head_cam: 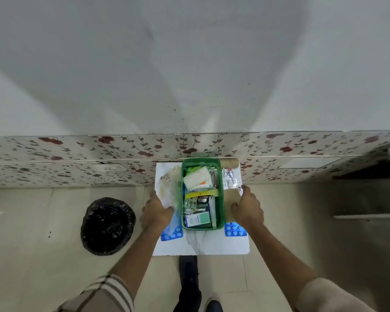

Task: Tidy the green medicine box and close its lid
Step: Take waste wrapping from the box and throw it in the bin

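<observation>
The green medicine box [222, 199] stands open in the middle of a small white table [203, 246]. It is crammed with a white gauze pack [196, 180], a yellow strip [202, 194] and a white-and-green carton [198, 219]. A sliver of green [204, 155] shows behind its far rim; I cannot tell whether that is the lid. My left hand [154, 211] lies palm down just left of the box, by crumpled clear plastic [173, 188] and a blue blister pack [171, 233]. My right hand [248, 208] lies palm down right of the box, on a brown card [231, 198] above another blue blister pack [234, 229].
Silver foil blisters [229, 179] and a cardboard roll [231, 163] lie at the table's far right. A bin lined with a black bag [107, 226] stands on the floor to the left. The flowered wall [77, 158] runs right behind the table. My shoes [189, 275] are below its front edge.
</observation>
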